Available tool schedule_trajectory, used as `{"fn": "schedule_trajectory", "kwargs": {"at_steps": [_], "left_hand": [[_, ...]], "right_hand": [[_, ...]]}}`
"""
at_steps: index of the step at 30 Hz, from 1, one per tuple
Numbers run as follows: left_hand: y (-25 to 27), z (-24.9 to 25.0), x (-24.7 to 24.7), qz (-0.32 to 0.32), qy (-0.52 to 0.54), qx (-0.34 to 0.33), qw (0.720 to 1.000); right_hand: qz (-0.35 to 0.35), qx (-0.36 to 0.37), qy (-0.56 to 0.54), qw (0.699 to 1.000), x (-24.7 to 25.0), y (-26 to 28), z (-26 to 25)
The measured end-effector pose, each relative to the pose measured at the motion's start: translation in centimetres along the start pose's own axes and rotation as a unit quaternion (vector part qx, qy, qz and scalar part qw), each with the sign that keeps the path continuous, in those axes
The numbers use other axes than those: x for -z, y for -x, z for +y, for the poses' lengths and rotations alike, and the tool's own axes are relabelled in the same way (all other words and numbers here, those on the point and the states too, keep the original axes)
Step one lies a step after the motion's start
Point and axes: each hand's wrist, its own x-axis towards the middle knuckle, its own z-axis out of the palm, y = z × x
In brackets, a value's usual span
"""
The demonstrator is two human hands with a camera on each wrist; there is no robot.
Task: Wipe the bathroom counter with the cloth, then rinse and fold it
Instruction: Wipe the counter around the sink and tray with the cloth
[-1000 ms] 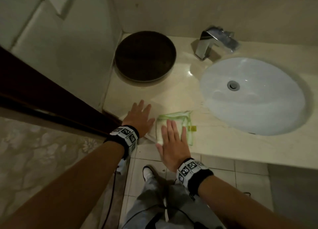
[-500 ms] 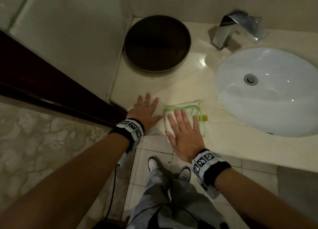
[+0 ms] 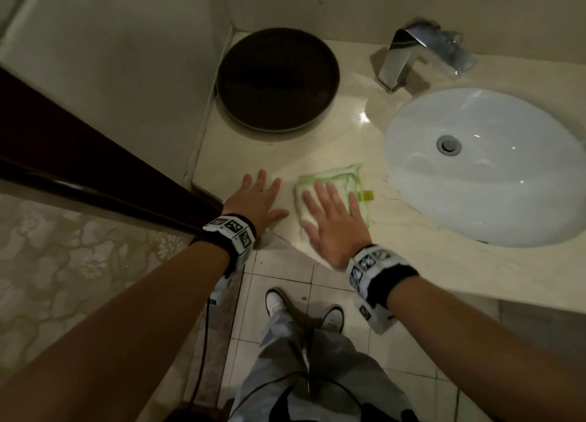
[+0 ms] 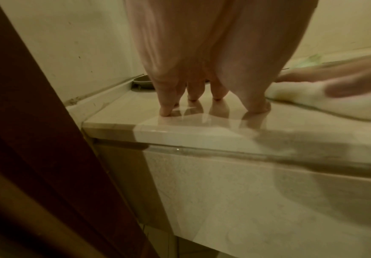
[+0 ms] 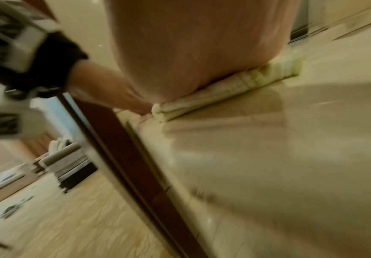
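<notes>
A folded white cloth with green edging [image 3: 336,180] lies on the beige counter [image 3: 342,142] near its front left corner. My right hand [image 3: 329,212] presses flat on the cloth with straight, spread fingers. In the right wrist view the palm [image 5: 191,52] rests on the folded cloth [image 5: 235,83]. My left hand [image 3: 257,199] lies flat on the bare counter just left of the cloth, fingers spread. The left wrist view shows its fingertips [image 4: 169,110] touching the glossy counter [image 4: 202,125], with the cloth [image 4: 301,101] to the right.
A round dark tray [image 3: 277,79] stands at the counter's back left corner. A white oval sink [image 3: 488,164] with a chrome faucet [image 3: 402,56] fills the right side. A wall and a dark wooden door frame [image 3: 95,155] border the left. Tiled floor and my shoes lie below.
The head view has shifted, so everything sits lower right in the frame. My right hand has stayed flat on the cloth and my left hand flat on the counter beside it.
</notes>
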Motion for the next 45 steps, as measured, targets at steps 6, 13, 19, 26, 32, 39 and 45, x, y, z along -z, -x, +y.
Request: {"fn": "schedule_trajectory", "kwargs": {"at_steps": [6, 13, 19, 26, 32, 39, 45], "left_hand": [[0.1, -0.1, 0.2, -0.006, -0.017, -0.004, 1.000], [0.0, -0.1, 0.2, -0.009, -0.013, -0.008, 1.000], [0.0, 0.2, 0.8, -0.008, -0.013, -0.002, 1.000], [0.2, 0.3, 1.0, -0.017, -0.010, -0.001, 1.000], [0.1, 0.1, 0.6, -0.016, -0.015, 0.000, 1.000], [0.3, 0.1, 0.9, -0.016, -0.013, -0.006, 1.000], [0.3, 0.2, 0.6, -0.011, -0.019, -0.006, 1.000]], "right_hand": [[0.004, -0.064, -0.010, 0.998, 3.5, -8.0, 3.6], [0.011, -0.073, 0.004, 0.997, 4.6, -9.6, 4.3], [0.017, -0.011, 0.013, 1.000, 1.5, -2.6, 1.6], [0.042, 0.022, 0.012, 0.999, -1.0, 0.9, 2.4], [0.042, -0.016, 0.017, 0.999, 1.3, -2.7, 4.7], [0.052, -0.112, -0.008, 0.992, 4.9, -9.7, 7.3], [0.018, -0.132, -0.014, 0.991, 5.0, -8.7, 6.5]]}}
